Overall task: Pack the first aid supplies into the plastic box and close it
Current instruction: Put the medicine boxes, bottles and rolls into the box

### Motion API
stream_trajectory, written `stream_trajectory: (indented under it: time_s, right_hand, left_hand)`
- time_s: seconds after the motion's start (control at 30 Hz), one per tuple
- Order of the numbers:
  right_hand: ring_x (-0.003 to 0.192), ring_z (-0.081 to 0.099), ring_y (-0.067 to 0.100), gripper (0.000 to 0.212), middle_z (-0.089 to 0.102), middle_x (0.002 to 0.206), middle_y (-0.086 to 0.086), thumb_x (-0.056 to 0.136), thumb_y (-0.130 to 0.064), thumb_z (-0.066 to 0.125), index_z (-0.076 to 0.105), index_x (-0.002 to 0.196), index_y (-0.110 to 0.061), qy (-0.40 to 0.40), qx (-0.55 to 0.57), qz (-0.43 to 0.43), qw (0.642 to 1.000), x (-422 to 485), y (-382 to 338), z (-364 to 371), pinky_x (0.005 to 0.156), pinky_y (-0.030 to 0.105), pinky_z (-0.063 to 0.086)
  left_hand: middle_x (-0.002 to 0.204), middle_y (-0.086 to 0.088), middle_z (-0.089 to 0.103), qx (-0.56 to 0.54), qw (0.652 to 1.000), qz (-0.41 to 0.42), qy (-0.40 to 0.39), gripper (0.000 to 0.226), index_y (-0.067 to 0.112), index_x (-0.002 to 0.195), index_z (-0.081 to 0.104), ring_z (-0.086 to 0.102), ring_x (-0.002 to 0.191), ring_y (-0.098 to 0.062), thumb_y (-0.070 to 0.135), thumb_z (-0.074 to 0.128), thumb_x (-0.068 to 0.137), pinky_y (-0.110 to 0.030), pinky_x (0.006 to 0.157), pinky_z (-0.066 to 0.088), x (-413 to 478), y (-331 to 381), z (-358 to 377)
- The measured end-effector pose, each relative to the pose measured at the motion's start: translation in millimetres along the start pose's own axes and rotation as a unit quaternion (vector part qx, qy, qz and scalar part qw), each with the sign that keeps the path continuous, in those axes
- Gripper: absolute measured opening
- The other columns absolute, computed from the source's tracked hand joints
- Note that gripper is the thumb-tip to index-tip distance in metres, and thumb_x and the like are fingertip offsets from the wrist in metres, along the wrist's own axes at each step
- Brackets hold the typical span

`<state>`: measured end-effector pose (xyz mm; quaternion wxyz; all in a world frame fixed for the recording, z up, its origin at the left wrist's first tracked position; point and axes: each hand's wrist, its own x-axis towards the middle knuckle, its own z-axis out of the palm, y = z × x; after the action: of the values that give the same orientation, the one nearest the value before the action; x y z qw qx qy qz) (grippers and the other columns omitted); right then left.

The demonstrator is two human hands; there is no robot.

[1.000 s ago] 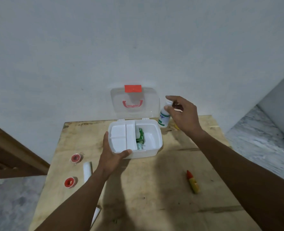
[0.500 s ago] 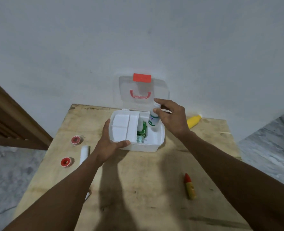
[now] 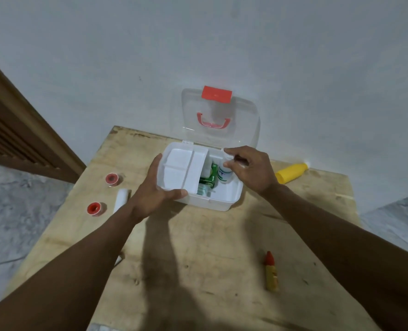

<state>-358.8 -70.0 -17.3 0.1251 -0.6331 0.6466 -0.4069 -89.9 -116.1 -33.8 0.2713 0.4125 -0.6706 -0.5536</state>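
The white plastic box [image 3: 224,203] stands at the table's far middle, its clear lid [image 3: 243,115] with a red latch and red handle raised against the wall. A white divided tray [image 3: 182,172] fills its left half. A green packet [image 3: 210,179] lies in the open right half. My left hand [image 3: 154,189] grips the box's front-left corner. My right hand [image 3: 252,169] is closed on a small white bottle [image 3: 224,173] with a green label, held upright inside the box's right half.
Two red tape rolls [image 3: 112,179] [image 3: 94,208] and a white gauze roll [image 3: 121,199] lie left of the box. A yellow bottle [image 3: 291,172] rests on its side at the back right. A small yellow tube with a red cap [image 3: 271,271] lies near the front right. The wooden table [image 3: 210,247] stands against the wall.
My right hand has carried the white bottle from above the box's right rim down into its right half. The left hand stays on the box.
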Motion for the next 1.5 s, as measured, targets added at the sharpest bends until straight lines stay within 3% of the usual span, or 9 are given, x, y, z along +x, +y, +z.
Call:
stream_trajectory:
  time_s: [0.1, 0.3, 0.47, 0.6, 0.7, 0.87, 1.03, 1.17, 1.5]
  right_hand:
    - [0.083, 0.061, 0.009, 0.034, 0.074, 0.100, 0.012, 0.078, -0.006, 0.081, 0.073, 0.111, -0.002, -0.039, -0.026, -0.018, 0.999, 5.4, 2.1, -3.0, 0.080, 0.022, 0.053]
    - [0.086, 0.067, 0.030, 0.033, 0.072, 0.097, 0.015, 0.082, -0.011, 0.077, 0.071, 0.113, 0.000, -0.071, -0.101, -0.021, 0.992, 9.2, 0.8, -1.5, 0.079, 0.041, 0.054]
    - [0.096, 0.065, 0.029, 0.035, 0.070, 0.108, 0.015, 0.087, -0.011, 0.073, 0.067, 0.120, -0.001, -0.083, -0.120, -0.006, 0.989, 4.4, -5.2, -0.3, 0.085, 0.038, 0.052]
    - [0.107, 0.061, 0.025, 0.042, 0.065, 0.119, 0.012, 0.088, -0.014, 0.071, 0.060, 0.128, -0.006, -0.092, -0.130, 0.033, 0.987, 1.7, -13.0, -1.3, 0.089, 0.024, 0.041]
    - [0.111, 0.059, 0.024, 0.049, 0.063, 0.124, 0.010, 0.088, -0.017, 0.071, 0.056, 0.134, -0.009, -0.069, -0.137, 0.054, 0.987, -3.8, -21.3, -6.0, 0.094, 0.028, 0.042]
    - [0.101, 0.060, 0.025, 0.040, 0.063, 0.110, 0.012, 0.090, -0.018, 0.069, 0.058, 0.128, -0.007, 0.029, -0.169, 0.138, 0.975, -17.5, -30.2, -21.6, 0.089, 0.033, 0.044]
    - [0.096, 0.060, 0.029, 0.036, 0.063, 0.104, 0.015, 0.090, -0.020, 0.069, 0.060, 0.121, -0.005, 0.075, -0.174, 0.252, 0.949, -37.0, -29.1, -31.9, 0.085, 0.035, 0.043]
    - [0.109, 0.057, 0.033, 0.039, 0.062, 0.115, 0.017, 0.092, -0.026, 0.065, 0.058, 0.124, -0.006, 0.086, -0.190, 0.331, 0.920, -47.7, -28.7, -35.6, 0.089, 0.035, 0.042]
    - [0.120, 0.052, 0.038, 0.044, 0.058, 0.125, 0.022, 0.095, -0.030, 0.058, 0.050, 0.130, -0.004, 0.095, -0.177, 0.436, 0.877, -39.1, 1.4, -58.0, 0.094, 0.038, 0.042]
  left_hand:
    - [0.132, 0.020, 0.046, -0.002, 1.000, -0.001, 0.000, 0.087, 0.039, 0.140, 0.030, 0.048, 0.121, 0.002, 0.032, 0.083, 0.071, -0.030, 0.095, 0.052, 0.4, 0.4, 0.8]
    - [0.133, 0.018, 0.046, 0.007, 1.000, -0.003, -0.004, 0.087, 0.040, 0.139, 0.030, 0.047, 0.123, -0.004, 0.034, 0.083, 0.071, -0.036, 0.098, 0.052, 0.2, -0.2, -0.8]
    - [0.134, 0.016, 0.046, -0.002, 1.000, -0.003, -0.003, 0.086, 0.043, 0.137, 0.031, 0.047, 0.123, -0.003, 0.033, 0.083, 0.068, -0.034, 0.098, 0.051, -0.6, 2.4, 0.0]
    - [0.135, 0.015, 0.047, -0.014, 1.000, -0.007, -0.003, 0.091, 0.042, 0.139, 0.031, 0.048, 0.124, -0.006, 0.033, 0.085, 0.067, -0.037, 0.099, 0.051, -0.1, 0.2, -1.9]
    - [0.134, 0.016, 0.047, -0.016, 1.000, -0.010, -0.003, 0.093, 0.041, 0.141, 0.030, 0.048, 0.122, -0.002, 0.033, 0.085, 0.066, -0.036, 0.097, 0.051, 0.6, -1.7, -1.5]
    - [0.127, 0.024, 0.047, 0.000, 1.000, 0.005, -0.012, 0.092, 0.037, 0.140, 0.028, 0.048, 0.112, 0.013, 0.036, 0.082, 0.066, -0.026, 0.090, 0.049, -0.1, -0.9, -0.5]
    - [0.137, 0.008, 0.046, -0.001, 1.000, 0.013, -0.015, 0.096, 0.030, 0.146, 0.024, 0.047, 0.122, -0.014, 0.026, 0.086, 0.073, -0.037, 0.100, 0.045, 0.9, -6.0, -3.6]
    - [0.134, 0.011, 0.044, 0.014, 1.000, 0.012, -0.005, 0.095, 0.030, 0.147, 0.022, 0.045, 0.122, -0.014, 0.021, 0.085, 0.076, -0.038, 0.102, 0.043, 2.4, -9.3, -3.3]
    - [0.142, 0.016, 0.041, 0.067, 0.997, -0.017, 0.043, 0.111, 0.035, 0.151, 0.019, 0.044, 0.125, -0.015, 0.054, 0.081, 0.061, -0.041, 0.104, 0.041, 2.2, -7.9, 2.8]
